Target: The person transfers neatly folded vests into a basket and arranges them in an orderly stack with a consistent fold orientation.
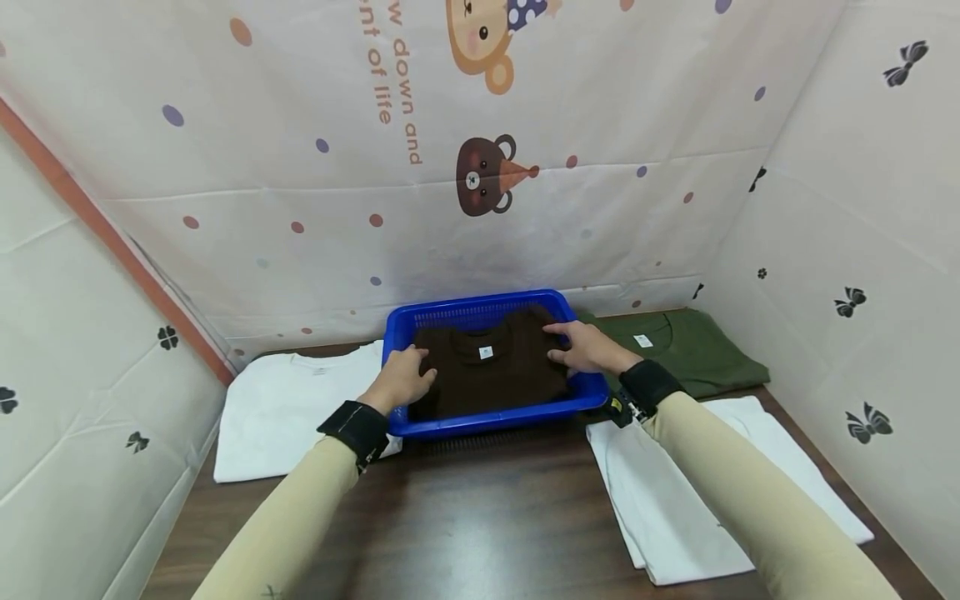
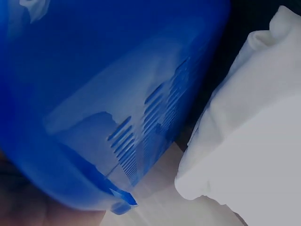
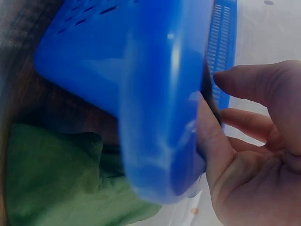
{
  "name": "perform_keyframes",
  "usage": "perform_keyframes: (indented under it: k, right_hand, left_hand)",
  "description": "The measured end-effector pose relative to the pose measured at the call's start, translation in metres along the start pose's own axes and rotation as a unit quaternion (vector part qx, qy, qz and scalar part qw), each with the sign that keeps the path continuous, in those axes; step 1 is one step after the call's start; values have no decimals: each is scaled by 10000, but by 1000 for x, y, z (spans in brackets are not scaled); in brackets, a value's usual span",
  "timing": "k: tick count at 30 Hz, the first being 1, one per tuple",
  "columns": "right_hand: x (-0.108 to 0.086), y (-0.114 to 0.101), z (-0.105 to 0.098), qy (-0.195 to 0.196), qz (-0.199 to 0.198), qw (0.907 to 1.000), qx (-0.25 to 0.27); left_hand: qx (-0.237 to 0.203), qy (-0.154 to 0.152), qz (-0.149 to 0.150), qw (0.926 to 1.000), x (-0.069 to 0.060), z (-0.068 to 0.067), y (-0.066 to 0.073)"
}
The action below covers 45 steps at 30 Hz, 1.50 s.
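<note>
A folded dark brown T-shirt (image 1: 495, 379) with a white neck label lies in a blue plastic basket (image 1: 480, 423). At the shirt's left side, my left hand (image 1: 399, 379) reaches over the basket's rim, its fingers relaxed on or just above the cloth. Across from it, my right hand (image 1: 588, 346) is at the shirt's right side with thumb and fingers spread apart. The right wrist view shows this hand (image 3: 254, 155) beside the basket's rim (image 3: 160, 141), its fingertips partly hidden. Most of the left hand is out of the left wrist view.
A folded white garment (image 1: 288, 408) lies left of the basket, and a green T-shirt (image 1: 682, 350) lies to its right. Another folded white garment (image 1: 667, 508) is under the right forearm. Printed cloth walls (image 1: 300, 100) enclose the brown wooden table (image 1: 457, 525).
</note>
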State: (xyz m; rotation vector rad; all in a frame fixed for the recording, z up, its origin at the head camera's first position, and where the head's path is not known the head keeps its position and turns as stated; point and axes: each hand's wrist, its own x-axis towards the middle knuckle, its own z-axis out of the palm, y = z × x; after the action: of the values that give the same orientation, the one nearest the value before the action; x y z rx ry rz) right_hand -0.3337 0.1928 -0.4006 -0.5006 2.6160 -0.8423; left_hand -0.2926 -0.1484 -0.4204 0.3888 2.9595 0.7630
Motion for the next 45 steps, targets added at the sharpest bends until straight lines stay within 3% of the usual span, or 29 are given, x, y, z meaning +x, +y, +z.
perform_keyframes:
  k: [6, 10, 15, 19, 21, 23, 27, 30, 39, 45]
  right_hand:
    - [-7, -2, 2, 220, -213, 9995, 32]
    - [-16, 0, 3, 805, -640, 9942, -300]
    - [-37, 7, 4, 1969, -1226, 9721, -340]
    - [-56, 18, 11, 2918, -1530, 9436, -332]
    - [-67, 25, 15, 3189, -1588, 9340, -286]
    - [-79, 35, 17, 3285, -1591, 9305, -314]
    - [-107, 58, 21, 2962, -1322, 9447, -483]
    - [-127, 79, 24, 2671, -1012, 9563, -618]
    - [-174, 142, 30, 2684, -358, 9554, -1180]
    - [-195, 180, 14, 2144, 1128, 9596, -1431]
  left_hand:
    - [-85, 172, 185, 9996, -1, 3, -1]
    - [-529, 916, 431, 9935, -4, 7, -7]
    - [-1215, 2101, 675, 9677, -11, 11, -19]
    - [-1479, 2888, 768, 9428, -23, 15, -33]
    - [-1603, 3198, 744, 9309, -30, 17, -40]
    - [-1769, 3381, 579, 9225, -39, 18, -45]
    - [-2160, 3459, 22, 9131, -60, 21, -49]
    - [-2266, 3420, -362, 9112, -77, 24, -53]
    - [-2181, 2937, -907, 9263, -115, 34, -64]
    - [-2199, 2441, -1084, 9382, -132, 40, -64]
